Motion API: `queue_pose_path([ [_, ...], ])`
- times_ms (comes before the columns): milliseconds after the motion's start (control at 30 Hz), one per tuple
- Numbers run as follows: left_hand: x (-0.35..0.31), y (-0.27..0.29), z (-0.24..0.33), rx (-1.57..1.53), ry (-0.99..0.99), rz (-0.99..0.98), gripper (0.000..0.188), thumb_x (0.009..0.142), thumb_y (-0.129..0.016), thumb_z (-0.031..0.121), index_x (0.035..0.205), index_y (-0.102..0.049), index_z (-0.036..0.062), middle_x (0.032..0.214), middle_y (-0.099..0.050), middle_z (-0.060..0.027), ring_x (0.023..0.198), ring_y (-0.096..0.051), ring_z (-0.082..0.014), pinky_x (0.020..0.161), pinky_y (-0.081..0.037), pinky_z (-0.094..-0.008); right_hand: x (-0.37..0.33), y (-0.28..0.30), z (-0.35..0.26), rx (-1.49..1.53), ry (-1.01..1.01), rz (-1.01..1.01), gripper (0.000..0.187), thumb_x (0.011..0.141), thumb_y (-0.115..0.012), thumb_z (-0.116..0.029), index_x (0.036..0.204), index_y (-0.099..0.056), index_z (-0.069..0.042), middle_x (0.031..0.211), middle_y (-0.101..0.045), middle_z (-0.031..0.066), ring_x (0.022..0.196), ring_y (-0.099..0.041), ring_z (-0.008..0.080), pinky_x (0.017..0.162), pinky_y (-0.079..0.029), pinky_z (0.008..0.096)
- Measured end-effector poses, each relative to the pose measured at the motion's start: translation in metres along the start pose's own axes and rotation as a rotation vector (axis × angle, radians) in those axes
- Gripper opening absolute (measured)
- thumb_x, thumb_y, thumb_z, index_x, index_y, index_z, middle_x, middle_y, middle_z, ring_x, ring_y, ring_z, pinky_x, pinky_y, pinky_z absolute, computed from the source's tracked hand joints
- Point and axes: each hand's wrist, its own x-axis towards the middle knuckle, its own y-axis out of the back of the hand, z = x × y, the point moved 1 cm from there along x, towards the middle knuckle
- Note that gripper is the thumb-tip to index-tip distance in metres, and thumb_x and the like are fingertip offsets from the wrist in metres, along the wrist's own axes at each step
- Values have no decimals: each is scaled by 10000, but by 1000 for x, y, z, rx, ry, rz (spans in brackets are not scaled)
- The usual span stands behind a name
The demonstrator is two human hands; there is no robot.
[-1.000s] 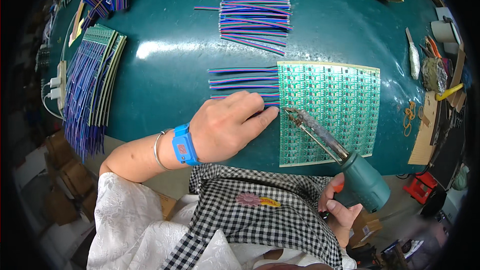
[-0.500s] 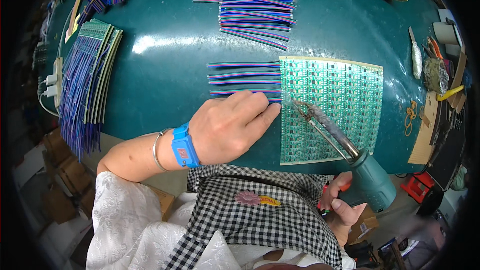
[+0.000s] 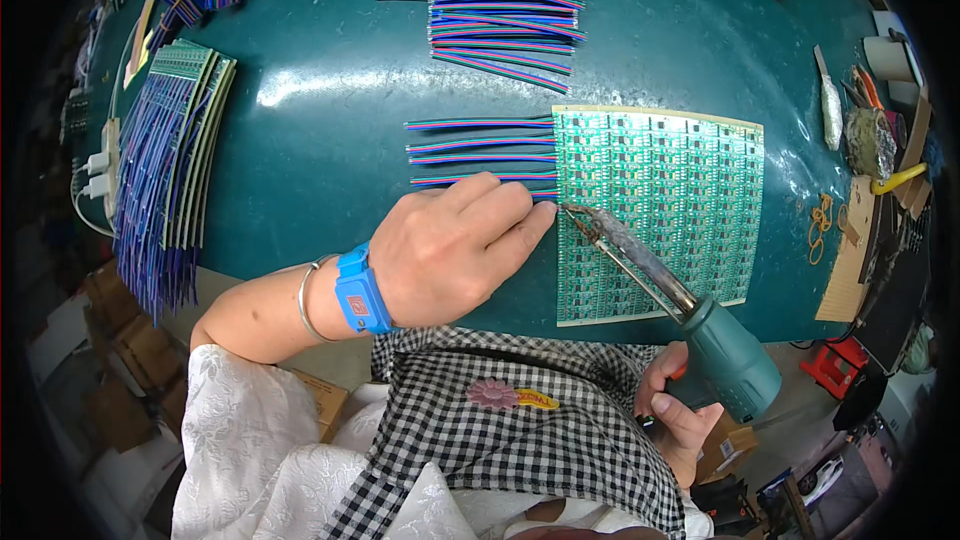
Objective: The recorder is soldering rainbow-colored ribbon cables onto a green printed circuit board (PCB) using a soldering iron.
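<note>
My left hand, wearing a blue wrist strap and a silver bangle, pinches a short flat multi-coloured ribbon wire. The wire's end meets the left edge of a green circuit board panel; my fingers cover most of its length. Above it, several like ribbon wires stick out leftward from the same edge. In my right hand is a green-bodied soldering gun, with a thin metal tube along its barrel. Its tip is at the panel's left edge, right beside my left fingertips; exact contact is too small to tell.
Loose ribbon wires lie in a pile beyond the panel. At left, wired panels are stacked near a power strip. Rubber bands, a wrapped blade and cardboard lie at right.
The soldering gun has moved left, bringing its tip from over the panel to its left edge by my fingertips. My left hand keeps its pinch, and the whole view has shifted slightly.
</note>
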Motion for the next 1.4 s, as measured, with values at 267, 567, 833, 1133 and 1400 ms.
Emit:
queue_pose_path([
  [267,2,3,0,3,-31,-13,455,635,-691,44,1078,-733,-53,959,-632,-110,710,-612,-213,517,-514,-313,-1,3,6,46,43,59,422,743,-792,-57,1045,-519,51,785,-550,130,513,-534,186,445,-489,317],
  [567,3,2,0,41,-56,-2,443,632,-683,61,1057,-735,-51,946,-638,-102,707,-605,-199,506,-502,-303,-4,-2,-6,30,-35,22,389,747,-739,-12,1089,-559,29,768,-541,88,590,-542,170,552,-485,295],
  [833,3,4,-2,50,-65,-13,449,622,-679,68,1051,-735,-54,947,-635,-102,710,-609,-198,500,-500,-302,-1,2,5,-22,18,29,363,743,-764,-60,1002,-522,21,753,-530,104,531,-523,166,484,-482,304],
  [1133,3,3,-1,70,-88,-11,459,622,-656,88,1047,-734,-66,947,-638,-107,714,-612,-197,510,-503,-300,-4,3,2,61,23,77,460,726,-777,-68,1081,-517,64,777,-554,124,508,-526,184,452,-480,323],
  [1400,4,2,-1,90,-121,-1,470,617,-654,93,1051,-734,-68,952,-645,-110,702,-598,-190,517,-491,-301,-6,2,5,-4,-6,65,445,731,-773,-67,1089,-536,52,741,-557,101,553,-545,181,501,-478,310],
])
